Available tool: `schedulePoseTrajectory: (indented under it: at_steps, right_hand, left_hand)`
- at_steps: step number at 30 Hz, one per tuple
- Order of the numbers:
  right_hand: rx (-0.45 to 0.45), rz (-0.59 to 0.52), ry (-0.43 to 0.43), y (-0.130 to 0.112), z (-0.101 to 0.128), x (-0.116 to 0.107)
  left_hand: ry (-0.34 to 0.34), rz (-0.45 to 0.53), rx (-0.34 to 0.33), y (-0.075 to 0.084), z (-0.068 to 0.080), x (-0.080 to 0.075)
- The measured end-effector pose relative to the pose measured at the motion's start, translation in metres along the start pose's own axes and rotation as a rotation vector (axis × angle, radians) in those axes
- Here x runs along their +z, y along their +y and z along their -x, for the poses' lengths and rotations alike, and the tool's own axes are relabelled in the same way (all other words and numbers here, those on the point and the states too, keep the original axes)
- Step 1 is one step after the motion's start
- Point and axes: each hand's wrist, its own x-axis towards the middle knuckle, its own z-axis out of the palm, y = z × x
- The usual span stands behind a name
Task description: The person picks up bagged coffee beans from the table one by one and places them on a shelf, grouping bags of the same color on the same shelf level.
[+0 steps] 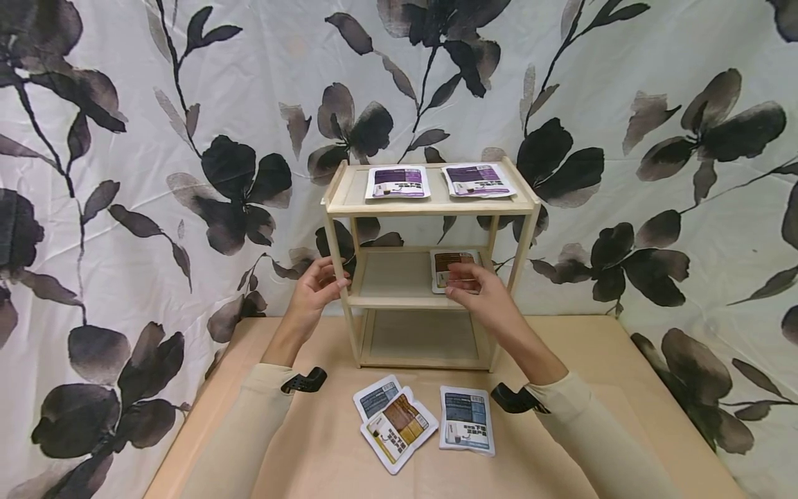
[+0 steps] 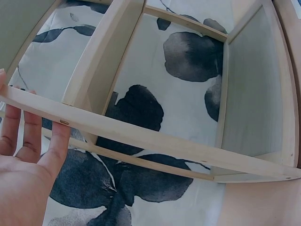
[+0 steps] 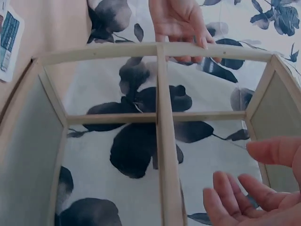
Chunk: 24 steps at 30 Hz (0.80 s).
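Where packets (image 1: 424,419) lie — shelf (image 1: 429,260) behind.

Head view frontal; wrist views close on shelf (image 1: 430,277)

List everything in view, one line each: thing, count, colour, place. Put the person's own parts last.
wooden rack: 1, pale wood, three shelves, back of the table against the curtain
purple packets: 2, purple and white, flat on the top shelf
brown packet: 1, brown and white, right side of the middle shelf
loose packets: 3, two blue, one brown and yellow, on the table before the rack
table: 1, tan
curtain: 1, white with dark flowers, behind
left hand: 1, fingers on the rack's left front post
right hand: 1, at the middle shelf by the brown packet
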Motion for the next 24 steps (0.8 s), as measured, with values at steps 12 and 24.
schedulePoseTrajectory:
  at_steps: [12, 24]
  right_hand:
    - [-0.037, -0.063, -0.166, 0.018, 0.022, 0.033]
    - [0.036, -0.118, -0.27, 0.048, 0.039, 0.062]
  left_hand:
    - [0.002, 0.01, -0.001, 0.001, 0.001, 0.002]
    - [0.018, 0.056, 0.001, 0.0, -0.001, 0.002]
